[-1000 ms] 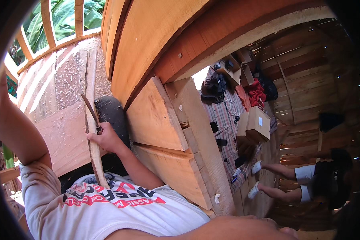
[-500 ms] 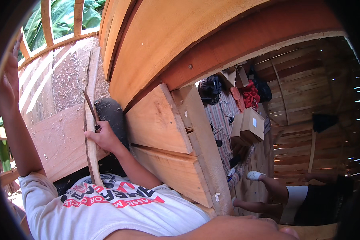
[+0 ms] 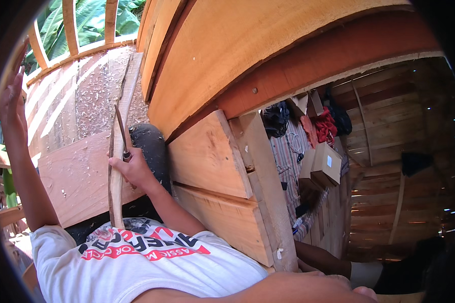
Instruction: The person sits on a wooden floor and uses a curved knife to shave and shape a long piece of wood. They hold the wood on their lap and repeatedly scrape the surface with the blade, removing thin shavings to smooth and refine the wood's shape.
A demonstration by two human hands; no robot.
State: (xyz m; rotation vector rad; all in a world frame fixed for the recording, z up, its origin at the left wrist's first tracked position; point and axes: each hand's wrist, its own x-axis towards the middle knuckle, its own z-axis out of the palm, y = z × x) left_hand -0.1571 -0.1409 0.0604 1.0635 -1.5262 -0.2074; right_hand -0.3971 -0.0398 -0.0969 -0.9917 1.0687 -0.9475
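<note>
Wood strip (image 3: 116, 197) w/ knife (image 3: 121, 125) in R hand (image 3: 135, 167), L hand (image 3: 12, 103) apart.

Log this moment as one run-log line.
Right hand: holding knife and wooden strip | Left hand: away from wooden strip, contents unclear | Wood shavings: scattered across boards

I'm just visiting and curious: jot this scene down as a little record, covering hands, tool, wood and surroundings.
Right hand: closed round a knife, thumb against the wood strip
Left hand: raised at the picture's left edge; too unclear to tell if it holds anything
Wood strip: long, reaching from the white shirt toward the slatted rail
Planks: sunlit in streaks, strewn with shavings
Through the opening: cardboard box, red cloth
Other person: partly visible, lower right
</note>
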